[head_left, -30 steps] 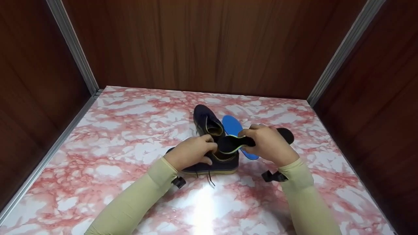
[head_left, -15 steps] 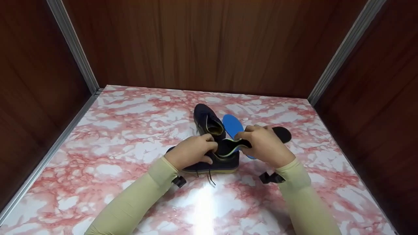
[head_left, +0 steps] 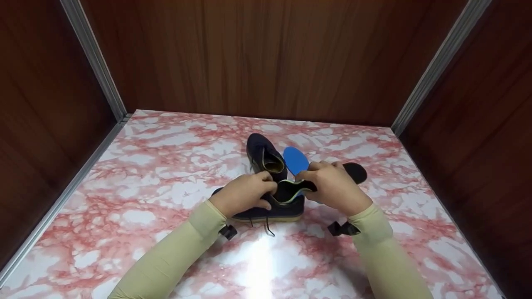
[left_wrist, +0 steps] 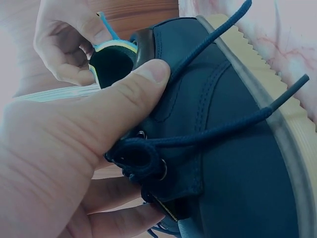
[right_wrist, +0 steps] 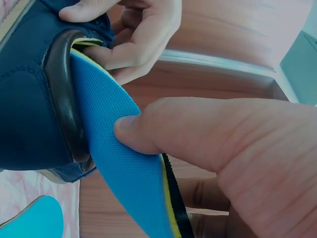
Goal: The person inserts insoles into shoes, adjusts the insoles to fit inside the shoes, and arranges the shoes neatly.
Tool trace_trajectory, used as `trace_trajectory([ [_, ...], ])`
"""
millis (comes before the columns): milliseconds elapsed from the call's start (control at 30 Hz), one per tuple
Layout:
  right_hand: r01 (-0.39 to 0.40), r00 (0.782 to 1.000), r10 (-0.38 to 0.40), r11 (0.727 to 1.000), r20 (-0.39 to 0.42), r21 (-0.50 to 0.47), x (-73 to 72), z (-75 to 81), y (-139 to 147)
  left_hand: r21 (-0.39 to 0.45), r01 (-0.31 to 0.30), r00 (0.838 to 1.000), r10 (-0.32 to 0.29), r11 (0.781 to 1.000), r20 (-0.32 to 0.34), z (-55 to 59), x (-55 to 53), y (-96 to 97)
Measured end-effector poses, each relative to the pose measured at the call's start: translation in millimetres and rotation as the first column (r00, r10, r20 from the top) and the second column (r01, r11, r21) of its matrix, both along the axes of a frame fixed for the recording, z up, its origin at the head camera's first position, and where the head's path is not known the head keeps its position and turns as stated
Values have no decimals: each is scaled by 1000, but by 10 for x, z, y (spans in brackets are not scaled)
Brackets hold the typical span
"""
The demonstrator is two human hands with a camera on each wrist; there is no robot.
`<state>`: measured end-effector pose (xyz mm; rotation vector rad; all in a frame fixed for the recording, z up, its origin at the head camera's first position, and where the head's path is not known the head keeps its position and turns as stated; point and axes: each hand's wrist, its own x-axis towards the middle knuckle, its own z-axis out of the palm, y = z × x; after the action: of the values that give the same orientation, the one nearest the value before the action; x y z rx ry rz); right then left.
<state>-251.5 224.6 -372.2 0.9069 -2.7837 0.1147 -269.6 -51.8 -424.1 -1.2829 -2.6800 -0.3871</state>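
A dark navy lace-up shoe (head_left: 266, 212) with a tan sole lies crosswise in front of me, its heel to the right. My left hand (head_left: 245, 193) grips its upper near the laces, thumb on the near side (left_wrist: 153, 74). An insole (right_wrist: 114, 134), blue mesh below and black on top with a yellow edge, has its front end inside the shoe's opening. My right hand (head_left: 334, 187) pinches this insole about its middle, bending it; its black heel end (head_left: 356, 172) sticks out to the right. The part inside the shoe is hidden.
Just behind stands a second navy shoe (head_left: 259, 151), toe pointing away. Another blue insole (head_left: 296, 160) lies on the red-and-white marbled table (head_left: 174, 166), partly covered by my right hand. Brown wood-grain panels (head_left: 266, 58) close in the back and both sides.
My right hand has moved left and slightly down, pushing the insole's front end from above the shoe into its opening. The left hand has stayed on the shoe.
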Motion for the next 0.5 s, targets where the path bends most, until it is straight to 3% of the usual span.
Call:
trace_trajectory([
  [500, -23, 998, 23, 1000, -50, 0, 36, -35, -38, 4, -2, 1000, 2, 1000, -17, -13, -4, 12],
])
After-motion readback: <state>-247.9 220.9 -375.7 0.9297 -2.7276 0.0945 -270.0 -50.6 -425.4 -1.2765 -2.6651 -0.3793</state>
